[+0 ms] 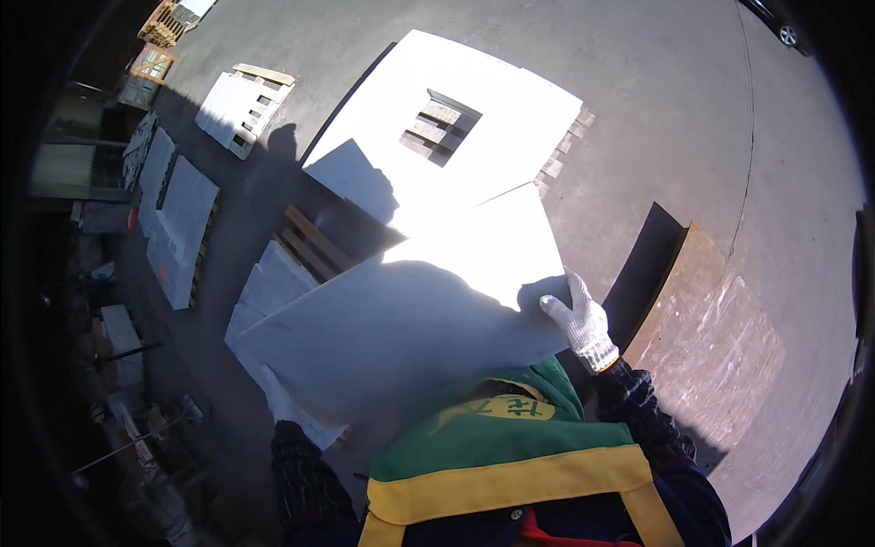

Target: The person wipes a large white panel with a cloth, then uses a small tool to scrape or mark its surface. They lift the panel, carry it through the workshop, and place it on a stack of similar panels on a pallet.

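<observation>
On the grey concrete floor (pixel 665 137) we see wooden pallets (pixel 321 237): one far, beneath a cut-out white slab (pixel 510 100), others left, bearing pale slabs (pixel 190 208).

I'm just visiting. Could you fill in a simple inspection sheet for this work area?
Surface: grey floor, part sunlit, part shadowed.
Job's things: large white slab, partly shaded, between both hands.
Clutter: slab with a rectangular opening on a wooden pallet; pale slabs at left; brown sheet at right.
Hands: left hand, white-gloved, at the large white slab's lower left edge, grip unclear; right hand, white-gloved, at its right edge, thumb over the face.
Cables: nothing seen that is clearly one.
Surroundings: part of a car at upper right; left side dim.
</observation>
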{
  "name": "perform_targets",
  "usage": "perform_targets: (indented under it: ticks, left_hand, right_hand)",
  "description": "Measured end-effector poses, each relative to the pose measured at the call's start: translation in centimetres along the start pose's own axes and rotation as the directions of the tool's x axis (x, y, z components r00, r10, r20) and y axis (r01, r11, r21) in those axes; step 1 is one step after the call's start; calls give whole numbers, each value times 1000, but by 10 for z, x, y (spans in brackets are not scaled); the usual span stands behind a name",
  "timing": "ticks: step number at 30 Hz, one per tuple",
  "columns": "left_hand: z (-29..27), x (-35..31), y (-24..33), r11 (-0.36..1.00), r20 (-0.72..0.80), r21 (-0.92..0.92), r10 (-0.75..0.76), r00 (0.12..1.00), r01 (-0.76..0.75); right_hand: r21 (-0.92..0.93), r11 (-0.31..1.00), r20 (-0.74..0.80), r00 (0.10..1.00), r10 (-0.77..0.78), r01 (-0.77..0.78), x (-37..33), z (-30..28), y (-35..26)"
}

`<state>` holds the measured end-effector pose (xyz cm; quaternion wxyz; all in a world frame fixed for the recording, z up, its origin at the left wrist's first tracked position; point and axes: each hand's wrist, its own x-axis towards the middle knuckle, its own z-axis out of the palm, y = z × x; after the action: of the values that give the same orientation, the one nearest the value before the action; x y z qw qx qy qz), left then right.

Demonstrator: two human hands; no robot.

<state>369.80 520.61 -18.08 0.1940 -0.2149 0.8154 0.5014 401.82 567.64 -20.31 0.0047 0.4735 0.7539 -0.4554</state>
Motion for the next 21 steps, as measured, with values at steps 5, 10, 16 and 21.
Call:
perform_targets:
  ticks: [5, 10, 16, 21]
  left_hand:
    - [37, -11, 53, 995, -100, -97, -16, 995, 7]
    - [65, 29, 97, 985, -69, -125, 114, 991, -122]
    - [143, 121, 168, 984, 39, 21, 177, 983, -178]
    - [256, 218, 193, 931, 226, 263, 194, 955, -251]
  right_hand:
    - [63, 998, 36, 999, 13, -15, 35, -13, -14]
    - [182, 971, 96, 985, 141, -157, 61, -16, -19]
    - [459, 827, 68, 941, 332, -325, 75, 16, -3]
    - [577, 698, -16, 848, 529, -424, 85, 68, 7]
